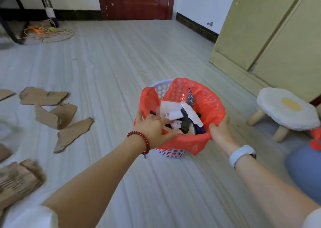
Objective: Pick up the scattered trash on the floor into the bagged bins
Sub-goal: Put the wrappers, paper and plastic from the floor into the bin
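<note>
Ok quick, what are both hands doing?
Left hand: open, fingers spread over the trash in the bin.
Right hand: grips the red bag rim.

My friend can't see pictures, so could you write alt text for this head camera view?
A person's left hand reaches into a white bin lined with a red bag, fingers spread over paper trash, while the right hand holds the bag's rim. Torn cardboard pieces lie on the pale floor to the left.

White sleeves (pixel 29 217), red bead bracelet (pixel 141 138), perhaps a pale watch (pixel 240 155).
</note>
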`<state>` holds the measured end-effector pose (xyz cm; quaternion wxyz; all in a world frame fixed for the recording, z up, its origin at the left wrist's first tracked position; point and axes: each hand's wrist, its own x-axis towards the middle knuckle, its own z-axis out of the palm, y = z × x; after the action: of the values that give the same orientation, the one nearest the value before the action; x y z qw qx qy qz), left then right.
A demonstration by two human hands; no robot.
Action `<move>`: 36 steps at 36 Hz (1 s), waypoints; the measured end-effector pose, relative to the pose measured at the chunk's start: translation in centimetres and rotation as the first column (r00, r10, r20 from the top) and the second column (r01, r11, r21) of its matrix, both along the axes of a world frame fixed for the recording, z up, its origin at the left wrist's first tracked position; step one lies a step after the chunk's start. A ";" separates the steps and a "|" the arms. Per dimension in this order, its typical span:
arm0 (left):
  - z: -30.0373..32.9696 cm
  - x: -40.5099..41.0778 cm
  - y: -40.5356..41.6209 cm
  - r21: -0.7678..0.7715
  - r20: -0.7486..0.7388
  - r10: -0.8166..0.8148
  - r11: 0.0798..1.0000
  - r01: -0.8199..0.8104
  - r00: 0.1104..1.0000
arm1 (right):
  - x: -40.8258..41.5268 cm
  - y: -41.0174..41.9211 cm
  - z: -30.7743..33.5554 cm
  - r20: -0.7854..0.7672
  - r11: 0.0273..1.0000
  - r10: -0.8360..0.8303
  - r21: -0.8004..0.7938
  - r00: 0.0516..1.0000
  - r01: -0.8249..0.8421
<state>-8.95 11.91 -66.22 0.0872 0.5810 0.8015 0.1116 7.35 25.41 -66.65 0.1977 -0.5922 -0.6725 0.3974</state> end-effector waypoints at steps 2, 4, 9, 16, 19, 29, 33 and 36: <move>-1.1 -0.6 -2.4 0.144 -0.111 -0.048 0.988 0.064 0.993 | -0.7 -1.3 0.1 -0.003 0.999 0.025 0.029 1.000 -0.025; -2.6 -1.8 -4.9 0.325 -0.224 -0.041 0.939 0.114 0.974 | -1.8 -2.9 0.4 -0.003 0.995 0.086 0.043 0.996 -0.086; -3.8 -5.7 -11.8 0.330 -0.325 0.010 0.938 0.104 0.946 | -6.0 -8.1 0.0 -0.068 0.974 0.225 0.018 0.972 -0.224; -2.8 -8.9 -21.8 0.266 -0.352 0.076 0.964 0.021 0.933 | -10.9 -14.7 -0.9 -0.065 0.912 0.410 -0.009 0.910 -0.411; -2.3 -9.0 -24.8 0.248 -0.294 0.121 0.968 -0.047 0.948 | -12.0 -16.9 -0.8 0.019 0.887 0.447 0.114 0.894 -0.447; -2.9 -9.5 -38.5 0.233 0.036 0.388 0.893 -0.385 0.921 | -13.1 -30.2 1.1 0.076 0.200 0.917 0.760 0.391 -0.618; -6.2 -8.2 -46.3 0.017 0.185 0.600 0.790 -0.613 0.778 | -11.8 -37.4 -3.8 0.219 -0.080 0.975 0.506 0.038 -0.859; -9.0 -6.6 -51.0 -0.206 0.232 0.723 0.690 -0.693 0.651 | -10.8 -42.0 -8.5 0.333 -0.225 0.930 0.176 -0.157 -0.958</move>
<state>-15.51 -39.11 -75.24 0.1837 0.1933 0.9464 0.1823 -3.49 -16.63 -75.18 -0.0930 0.1652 -0.9500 0.2481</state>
